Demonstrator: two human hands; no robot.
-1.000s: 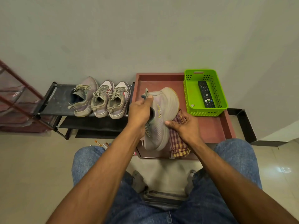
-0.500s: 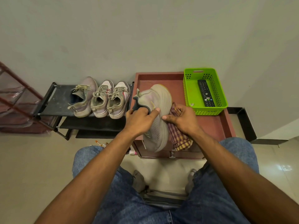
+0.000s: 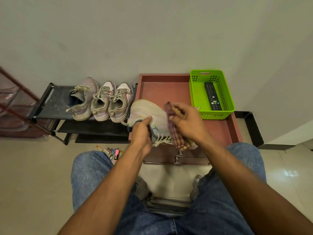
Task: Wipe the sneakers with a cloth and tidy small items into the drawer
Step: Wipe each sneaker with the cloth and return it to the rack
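A pale grey sneaker [image 3: 149,112] lies on its side over the front left of the red-brown drawer unit [image 3: 162,87]. My left hand [image 3: 141,133] grips it at the heel opening, laces hanging below. My right hand [image 3: 186,121] holds a maroon-and-yellow checked cloth [image 3: 177,138] against the sneaker's right side. Three more sneakers [image 3: 101,100] stand in a row on the black shoe rack [image 3: 52,106] to the left. Several small markers and tubes [image 3: 111,152] lie on the floor by my left knee.
A green plastic basket [image 3: 196,92] with a black remote [image 3: 212,98] sits at the unit's back right. Drawer knobs [image 3: 177,158] show below the sneaker. A red-framed rack [image 3: 15,106] stands far left; a black frame [image 3: 252,126] at right. My knees are close to the unit.
The sneaker has been turned and lowered leftward, its laces now hanging down. My right hand lifted the cloth higher along the shoe. My left hand shifted to the heel opening.
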